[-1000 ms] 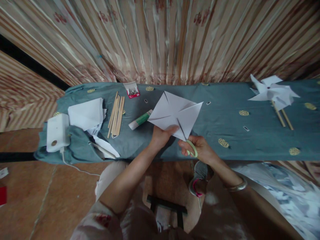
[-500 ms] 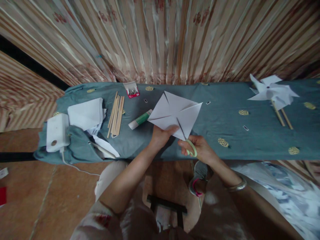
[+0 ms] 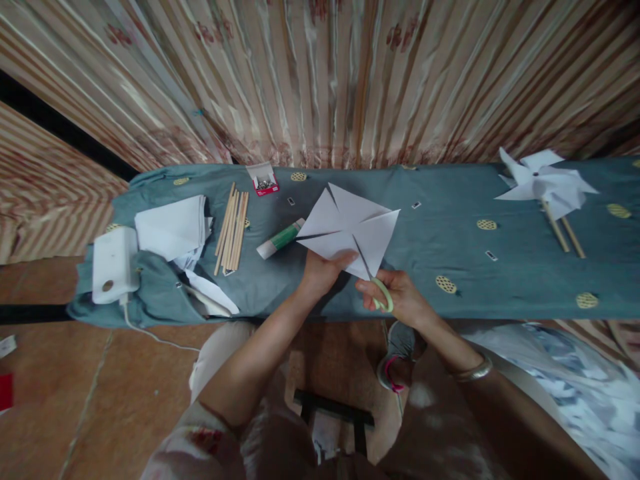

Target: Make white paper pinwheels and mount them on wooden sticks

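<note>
A square of white paper [image 3: 353,223], slit inward from its corners, is held over the table by my left hand [image 3: 323,273]. The left thumb lies on top of the sheet and the other fingers are under it. Green-handled scissors [image 3: 382,297] are gripped in my right hand [image 3: 397,297]. Their blades lie along the slit at the corner nearest me, pointing toward the paper's middle. Just left of the paper lies a glue stick [image 3: 281,239] with a green label.
Wooden sticks [image 3: 233,230], a small red-and-white box of metal pins [image 3: 264,180], a stack of white paper [image 3: 173,227] and a white device with a cord [image 3: 115,265] lie leftward. White paper pinwheels [image 3: 545,180] on sticks rest at the far right of the teal cloth [image 3: 450,240].
The paper's right corner has shifted slightly left and down, and its left slit gapes a little wider. Both hands and the scissors stay nearly in place.
</note>
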The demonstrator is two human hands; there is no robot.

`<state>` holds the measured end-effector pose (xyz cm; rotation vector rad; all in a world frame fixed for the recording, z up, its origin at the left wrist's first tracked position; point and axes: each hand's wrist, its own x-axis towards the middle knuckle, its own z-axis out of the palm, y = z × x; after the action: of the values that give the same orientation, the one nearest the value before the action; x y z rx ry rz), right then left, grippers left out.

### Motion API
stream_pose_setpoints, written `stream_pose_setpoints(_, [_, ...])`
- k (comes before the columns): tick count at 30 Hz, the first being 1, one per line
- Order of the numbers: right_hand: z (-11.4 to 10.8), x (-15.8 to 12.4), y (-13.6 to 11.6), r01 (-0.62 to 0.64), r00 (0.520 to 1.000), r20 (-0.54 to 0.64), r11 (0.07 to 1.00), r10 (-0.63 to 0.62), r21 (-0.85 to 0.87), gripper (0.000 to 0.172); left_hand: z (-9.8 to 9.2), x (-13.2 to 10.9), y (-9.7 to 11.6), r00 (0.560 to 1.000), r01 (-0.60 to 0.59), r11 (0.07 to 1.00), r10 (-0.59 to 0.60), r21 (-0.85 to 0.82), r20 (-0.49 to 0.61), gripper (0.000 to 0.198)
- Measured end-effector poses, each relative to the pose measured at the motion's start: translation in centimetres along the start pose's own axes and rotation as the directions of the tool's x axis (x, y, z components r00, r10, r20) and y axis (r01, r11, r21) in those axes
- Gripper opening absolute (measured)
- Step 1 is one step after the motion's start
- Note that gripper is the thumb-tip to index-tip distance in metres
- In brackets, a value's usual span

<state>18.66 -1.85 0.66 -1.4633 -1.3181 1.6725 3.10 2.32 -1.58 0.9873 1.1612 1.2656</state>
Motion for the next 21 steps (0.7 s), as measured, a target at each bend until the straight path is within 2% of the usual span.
stream_pose_setpoints(5, [0.0, 0.0, 0.3, 0.009, 1.000, 0.003, 1.000, -0.009, 0.017, 0.045, 0.0, 0.0, 0.2, 1.000, 0.025, 1.000, -0.024, 0.016, -0.016, 0.035])
stream_pose_setpoints(10, [-0.3, -0.3, 0.8, -0.014, 0.998, 0.062, 1.000, 0.014, -0.010, 0.039, -0.1, 0.3, 0.4, 1.000, -0.001, 1.000, 0.001, 0.010, -0.021, 0.037])
stream_pose_setpoints(17, [-3.1, -2.0, 1.5, -0.057, 0.988, 0.124, 0.963, 0.093, -0.264, 0.035, -1.2, 1.1, 0.1, 0.997, -0.070, 0.997, 0.071, 0.016, -0.031, 0.050])
stream_pose_setpoints(19, [-4.4, -2.6, 1.6, -0.030, 0.993, 0.091, 0.929, 0.069, -0.370, 0.035, -1.5, 1.2, -0.2, 0.998, -0.061, 0.998, 0.061, 0.010, -0.031, 0.053])
stream_pose_setpoints(21, [-5.7, -3.1, 1.5, -0.015, 1.000, -0.002, 0.867, 0.016, -0.498, 0.037, -1.5, 1.2, -0.4, 0.998, -0.048, 0.999, 0.049, 0.014, -0.026, 0.054])
